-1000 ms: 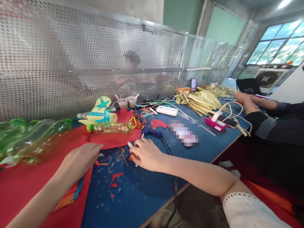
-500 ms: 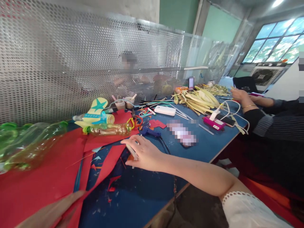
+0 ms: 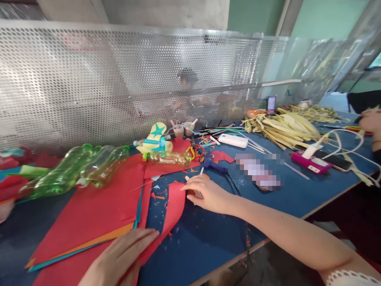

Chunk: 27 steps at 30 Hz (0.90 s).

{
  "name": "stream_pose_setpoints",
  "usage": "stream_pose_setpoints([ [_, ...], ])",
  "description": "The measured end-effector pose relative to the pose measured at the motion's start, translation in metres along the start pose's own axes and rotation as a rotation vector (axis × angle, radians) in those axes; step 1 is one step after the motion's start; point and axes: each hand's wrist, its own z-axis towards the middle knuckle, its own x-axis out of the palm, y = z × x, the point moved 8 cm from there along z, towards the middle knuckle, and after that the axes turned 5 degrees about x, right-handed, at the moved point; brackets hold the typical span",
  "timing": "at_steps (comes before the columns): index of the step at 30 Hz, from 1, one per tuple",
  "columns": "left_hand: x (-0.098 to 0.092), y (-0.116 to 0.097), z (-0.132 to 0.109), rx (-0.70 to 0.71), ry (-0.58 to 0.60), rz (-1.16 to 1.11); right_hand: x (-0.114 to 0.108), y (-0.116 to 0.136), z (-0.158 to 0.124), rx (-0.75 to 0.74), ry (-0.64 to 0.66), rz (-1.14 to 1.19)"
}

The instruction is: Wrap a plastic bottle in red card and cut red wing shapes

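Two hands on one red paper strip [image 3: 174, 206]: my left hand [image 3: 119, 254] grips the near end, fingers together; my right hand [image 3: 205, 194] pinches the far corner, narrow. Strip curves between them over the blue tabletop [image 3: 190, 246]. Best open room: right of the strip, bare blue down to the near edge, which slants away under my right forearm. Left side tight: stacked red sheets [image 3: 98, 214], orange and blue edges showing, just beside my left hand. Paper scraps [image 3: 160, 198] left of the strip's far end. Glue gun [image 3: 214, 166] just past my right knuckles, cord running under my forearm. Clear bottle [image 3: 168, 158] lies farther back; green bottles [image 3: 64, 171] to the left. Perforated metal panel [image 3: 119, 87] bounds the far side.
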Motion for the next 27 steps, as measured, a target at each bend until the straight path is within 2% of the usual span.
stream_pose_setpoints([
  [3,-0.039,0.001,0.03,-0.052,-0.163,-0.055,0.0,0.002,-0.002,-0.005,-0.001,-0.005],
  [6,-0.059,-0.001,0.05,-0.141,-0.209,-0.083,-0.002,0.008,-0.003,-0.019,0.002,-0.03],
  [10,-0.062,-0.017,0.076,-0.092,-0.15,-0.147,-0.005,0.019,-0.004,-0.078,0.001,0.02],
  [12,-0.062,-0.014,0.091,-0.101,-0.135,-0.162,-0.006,0.02,-0.003,-0.07,-0.006,0.046],
  [13,-0.062,-0.006,0.098,-0.143,-0.134,-0.152,-0.007,0.017,-0.002,-0.022,-0.02,0.036],
  [15,-0.057,0.015,0.114,-0.213,-0.102,-0.115,-0.013,0.005,-0.001,0.115,-0.06,-0.017],
  [17,-0.045,0.04,0.128,-0.284,-0.021,-0.05,-0.024,-0.007,0.001,0.249,-0.107,-0.091],
  [19,-0.021,0.058,0.14,-0.271,0.135,0.002,-0.041,-0.019,0.005,0.348,-0.153,-0.17],
  [23,0.018,0.083,0.158,-0.236,0.244,0.05,-0.086,-0.041,0.021,0.477,-0.217,-0.319],
  [27,0.038,0.094,0.168,-0.21,0.273,0.116,-0.129,-0.053,0.049,0.535,-0.292,-0.463],
])
